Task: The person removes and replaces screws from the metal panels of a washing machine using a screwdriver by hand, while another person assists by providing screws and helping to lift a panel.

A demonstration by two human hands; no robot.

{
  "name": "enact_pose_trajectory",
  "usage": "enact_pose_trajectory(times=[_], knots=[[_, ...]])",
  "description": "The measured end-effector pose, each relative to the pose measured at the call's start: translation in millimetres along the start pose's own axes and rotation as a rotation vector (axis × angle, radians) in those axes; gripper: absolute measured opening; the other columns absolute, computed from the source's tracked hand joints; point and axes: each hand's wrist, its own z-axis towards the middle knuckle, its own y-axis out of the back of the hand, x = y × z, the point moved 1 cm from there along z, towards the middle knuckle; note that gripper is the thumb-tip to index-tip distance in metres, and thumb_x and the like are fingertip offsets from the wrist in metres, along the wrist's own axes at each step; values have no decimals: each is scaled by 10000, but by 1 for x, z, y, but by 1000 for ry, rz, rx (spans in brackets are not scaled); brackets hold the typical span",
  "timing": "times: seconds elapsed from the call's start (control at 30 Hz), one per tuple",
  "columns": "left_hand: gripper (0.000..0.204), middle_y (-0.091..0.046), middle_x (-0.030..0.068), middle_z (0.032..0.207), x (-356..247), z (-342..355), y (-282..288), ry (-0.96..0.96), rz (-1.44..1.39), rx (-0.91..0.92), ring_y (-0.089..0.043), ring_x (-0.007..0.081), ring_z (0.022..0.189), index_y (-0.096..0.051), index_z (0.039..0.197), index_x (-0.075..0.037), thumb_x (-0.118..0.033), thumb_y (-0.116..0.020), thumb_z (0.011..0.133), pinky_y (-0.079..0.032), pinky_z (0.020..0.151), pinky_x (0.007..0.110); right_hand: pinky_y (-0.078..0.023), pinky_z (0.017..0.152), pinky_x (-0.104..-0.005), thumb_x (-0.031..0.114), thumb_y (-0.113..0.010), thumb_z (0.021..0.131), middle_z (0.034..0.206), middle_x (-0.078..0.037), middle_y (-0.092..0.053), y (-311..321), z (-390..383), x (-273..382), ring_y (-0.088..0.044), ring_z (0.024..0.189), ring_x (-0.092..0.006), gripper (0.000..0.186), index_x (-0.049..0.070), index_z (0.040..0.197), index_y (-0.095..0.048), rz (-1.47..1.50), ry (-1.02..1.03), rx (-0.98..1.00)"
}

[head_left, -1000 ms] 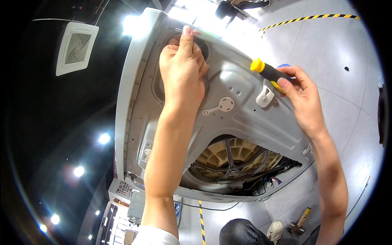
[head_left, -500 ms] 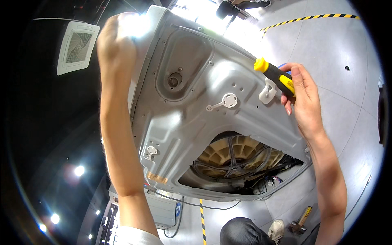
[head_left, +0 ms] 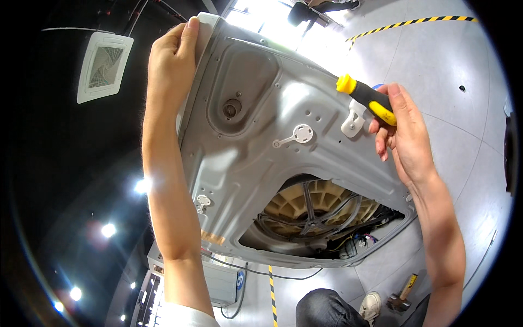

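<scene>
Left hand [head_left: 169,54] is being clenched on the grey metal panel's [head_left: 283,158] upper edge; a yellow-handled screwdriver [head_left: 368,99] is being grasped by the right hand [head_left: 406,133], not yet applied to the panel.

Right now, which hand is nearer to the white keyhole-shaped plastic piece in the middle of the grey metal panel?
Right. The right hand, holding a yellow-handled screwdriver, is just right of the white piece. The left hand grips the grey metal panel at its upper left edge, farther away.
</scene>
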Motion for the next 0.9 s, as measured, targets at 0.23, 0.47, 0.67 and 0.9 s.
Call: enact_pose_trajectory(times=[0.23,0.47,0.67,0.9], knots=[[371,-613,41,712,3,0,1,-11,-72,63,-538,86,652,-655,1021,26,-314,-560,906,-429,593,227,-407,429,-192,239,-635,878,739,-14,-558,8,1,-12,-540,515,-61,307,94,1089,-466,-12,25,93],[349,-620,41,718,0,-6,1,-134,-58,142,-566,81,634,-624,977,35,-187,-738,733,-457,568,226,-423,472,-212,232,-635,878,747,-14,-559,11,5,-22,-545,538,-76,310,90,1095,-465,43,62,122],[377,-644,73,776,-1,-5,-2,-106,-15,115,-585,94,655,-633,943,41,-221,-777,713,-477,600,225,-425,489,-212,224,-635,878,755,-25,-555,10,6,-24,-541,552,-83,307,84,1092,-464,40,73,111],[445,-645,97,794,-2,-5,-5,-115,131,6,-598,135,670,-640,972,55,-256,-797,696,-485,601,266,-426,501,-212,157,-645,869,754,-24,-555,4,2,-29,-535,555,-73,316,83,1100,-443,41,68,102]])
